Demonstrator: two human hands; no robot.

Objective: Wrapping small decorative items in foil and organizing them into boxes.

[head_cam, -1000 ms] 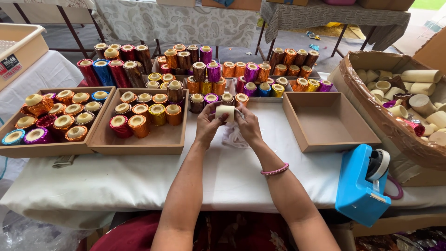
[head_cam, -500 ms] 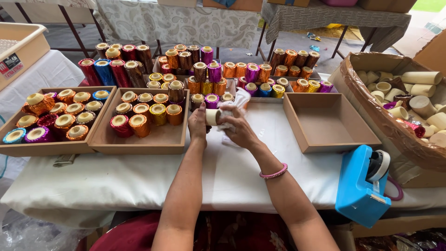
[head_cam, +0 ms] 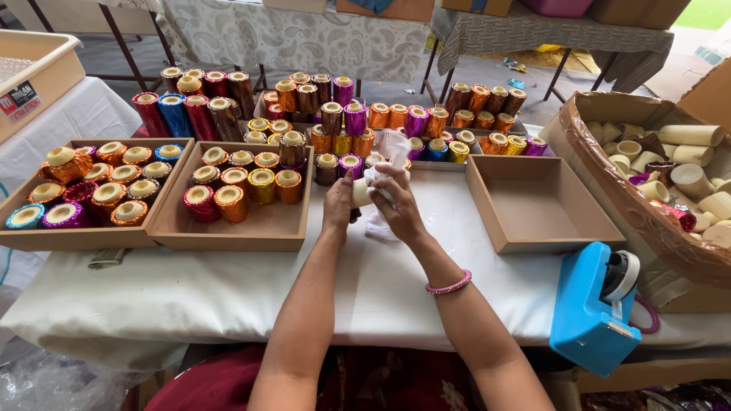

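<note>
— When you looked at the bare cream tube (head_cam: pixel 361 192), which hand had it?

— Both did. The left hand (head_cam: pixel 337 207) was curled round its left end, fingers closed on it, and the right hand (head_cam: pixel 396 205) closed in from the other side, pinching a crumpled piece of white wrapping (head_cam: pixel 388 152) against it. The tube lay sideways between the two hands, long axis running left to right, held just above the white-covered worktop (head_cam: pixel 228 289), near its middle.

— Which hand was nearer?

— Neither, really; the tube sat in the gap between them, touching both. The left seemed to carry it, the right to work the wrapping.

— And the boxes?

— Three shallow cardboard trays. The far-left tray (head_cam: pixel 91 237) was crowded with short foil-covered tubes, upright, in orange, pink, purple and blue. The middle tray (head_cam: pixel 228 232), just left of the left hand, held a looser batch in red, orange and gold, its front part bare. The right tray (head_cam: pixel 533 240), just right of the right hand, had nothing in it.

— Anything else?

— A large carton (head_cam: pixel 609 198) at the far right, full of plain cream tubes lying every which way, with a few foil scraps. A blue tape dispenser (head_cam: pixel 590 312) stood in front of it. Rows of taller foil-wrapped tubes (head_cam: pixel 343 114) stood behind the trays.
</note>
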